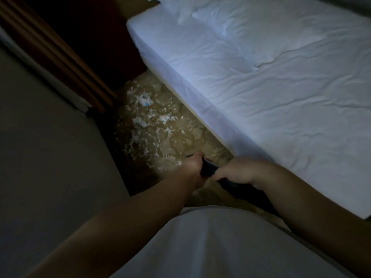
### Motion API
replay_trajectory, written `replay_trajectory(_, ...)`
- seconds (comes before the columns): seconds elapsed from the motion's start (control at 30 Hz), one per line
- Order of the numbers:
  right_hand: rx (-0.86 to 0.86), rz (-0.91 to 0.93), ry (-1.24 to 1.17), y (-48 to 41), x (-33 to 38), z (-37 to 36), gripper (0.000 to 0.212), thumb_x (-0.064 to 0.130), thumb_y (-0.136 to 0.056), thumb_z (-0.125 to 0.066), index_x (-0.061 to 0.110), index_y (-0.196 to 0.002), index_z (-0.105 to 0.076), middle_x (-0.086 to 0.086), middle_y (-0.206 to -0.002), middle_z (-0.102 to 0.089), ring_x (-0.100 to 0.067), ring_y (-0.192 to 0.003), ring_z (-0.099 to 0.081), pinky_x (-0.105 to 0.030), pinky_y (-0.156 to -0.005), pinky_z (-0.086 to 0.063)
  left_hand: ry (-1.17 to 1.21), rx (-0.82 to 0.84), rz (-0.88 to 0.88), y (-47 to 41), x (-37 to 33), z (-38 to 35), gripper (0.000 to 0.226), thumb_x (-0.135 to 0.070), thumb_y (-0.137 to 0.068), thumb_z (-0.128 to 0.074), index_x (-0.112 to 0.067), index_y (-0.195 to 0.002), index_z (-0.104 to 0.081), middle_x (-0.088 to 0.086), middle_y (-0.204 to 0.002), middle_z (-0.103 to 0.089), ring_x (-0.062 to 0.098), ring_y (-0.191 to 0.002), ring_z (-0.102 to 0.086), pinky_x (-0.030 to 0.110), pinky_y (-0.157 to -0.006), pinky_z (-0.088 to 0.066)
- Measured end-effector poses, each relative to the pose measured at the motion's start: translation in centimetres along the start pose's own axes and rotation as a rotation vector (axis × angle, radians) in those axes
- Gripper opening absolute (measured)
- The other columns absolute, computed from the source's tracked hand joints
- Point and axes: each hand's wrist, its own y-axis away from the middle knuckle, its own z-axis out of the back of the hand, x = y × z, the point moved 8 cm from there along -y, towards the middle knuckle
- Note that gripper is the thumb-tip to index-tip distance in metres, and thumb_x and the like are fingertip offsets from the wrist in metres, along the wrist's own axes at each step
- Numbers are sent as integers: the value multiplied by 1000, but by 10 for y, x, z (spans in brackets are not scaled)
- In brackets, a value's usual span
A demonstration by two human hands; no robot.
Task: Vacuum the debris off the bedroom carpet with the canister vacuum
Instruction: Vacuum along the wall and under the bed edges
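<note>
Light: the room is dim, and detail in the darker parts is hard to read.
Left hand: the left hand (192,169) has its fingers curled round the vacuum tube (208,169), gripping it at the forward end; a short dark tip of the tube shows just past the knuckles.
Right hand: the right hand (239,174) grips the same tube just behind the left, fingers wrapped over the top, with a short stretch of tube showing between the two hands.
Vacuum tube: dark, held low in front of the body and above the carpet (186,137); it runs from the hands back towards the lower right, passing under the right forearm. Its far end is too dark to make out.
Debris: white shreds and flakes (143,119) lie scattered over the patterned carpet ahead of the hands, thickest in two clumps further away, with one small blue speck (148,104) in the far clump. A few flakes lie just beside the left hand.
Carpet: a narrow strip between the bed (261,87) on the right and a grey wall (50,147) on the left.
Bed: white wrinkled sheet, its near edge running diagonally along the carpet; a white pillow (200,9) lies at the top.
Curtain: brown folds (60,57) hang at the upper left, above the far end of the carpet.
Person: a light shirt (210,247) fills the bottom of the view, both forearms bare.
</note>
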Motion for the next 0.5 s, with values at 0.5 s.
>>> replay_trajectory(0.5, -79, -31, -334, -17, 185, -101, 31, 37, -95, -74, 7, -102, -71, -16, -89, -72, -28, -66, -68, -30, -59, -54, -328, 61, -115, -34, -170, 138, 21, -21, -96, -49, -7, -91, -64, 12, -81, -64, 26, -71, -60, 34, -58, -49)
